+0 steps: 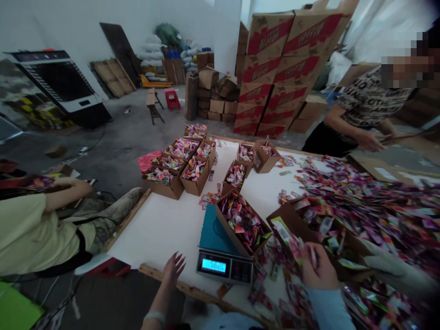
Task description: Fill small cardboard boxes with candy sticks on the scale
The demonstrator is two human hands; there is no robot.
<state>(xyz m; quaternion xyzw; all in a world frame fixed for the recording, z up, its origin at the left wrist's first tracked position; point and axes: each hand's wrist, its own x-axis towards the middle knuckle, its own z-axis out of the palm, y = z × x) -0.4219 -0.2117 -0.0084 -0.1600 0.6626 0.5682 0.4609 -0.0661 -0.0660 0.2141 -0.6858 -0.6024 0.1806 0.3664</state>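
Observation:
My left hand [174, 267] is held over the table's front edge, left of the scale, fingers spread and holding nothing. My right hand [318, 266] is closed around some small candy packets [287, 233] at the near side of an open carton [295, 215]. Between the hands is a digital scale [225, 268] with a teal plate and a lit display. A brown box full of packets [242, 222] rests tilted on its plate. Loose packets [275, 275] lie right of the scale.
Filled small boxes [165, 181] stand across the white table [147, 229]. A large packet heap [378, 197] covers the right side. A gloved hand [388, 261] reaches in at right. One person [374, 101] stands back right; another [51, 220] sits left. Stacked cartons [264, 68] rise behind.

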